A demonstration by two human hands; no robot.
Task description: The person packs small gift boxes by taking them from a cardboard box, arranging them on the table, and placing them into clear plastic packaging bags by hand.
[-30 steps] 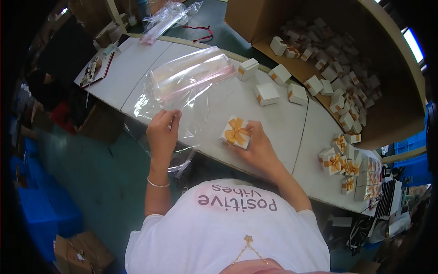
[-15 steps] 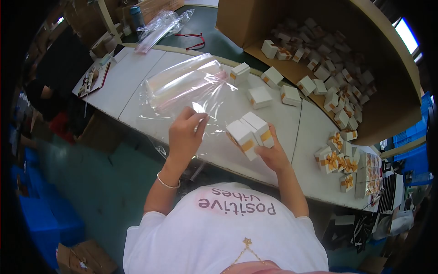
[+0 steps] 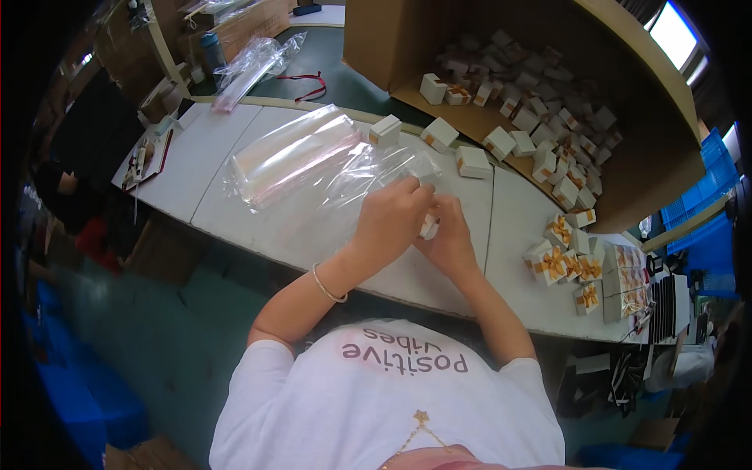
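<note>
My left hand (image 3: 395, 211), with a bangle at the wrist, is closed with its fingertips against my right hand, on the edge of a clear plastic bag (image 3: 356, 176). My right hand (image 3: 449, 241) is curled around small white gift boxes (image 3: 428, 227). Only a little of them shows between the hands. The plastic spreads to the left and behind my fingers, and a pale box shows faintly through it. A stack of clear plastic bags (image 3: 294, 153) lies left of my hands. Beyond them sit loose white boxes with gold bands (image 3: 472, 162).
A large cardboard box (image 3: 658, 133) lies on its side at the back right, full of small white boxes. Bow-topped gift boxes (image 3: 552, 265) stand on the right of the white table (image 3: 227, 200). A clipboard (image 3: 153, 157) lies at the left end; a red ribbon (image 3: 313, 90) lies behind.
My left hand has moved right to meet my right hand, bringing the plastic across. The two boxes in my right hand have become mostly hidden. The view has shifted slightly.
</note>
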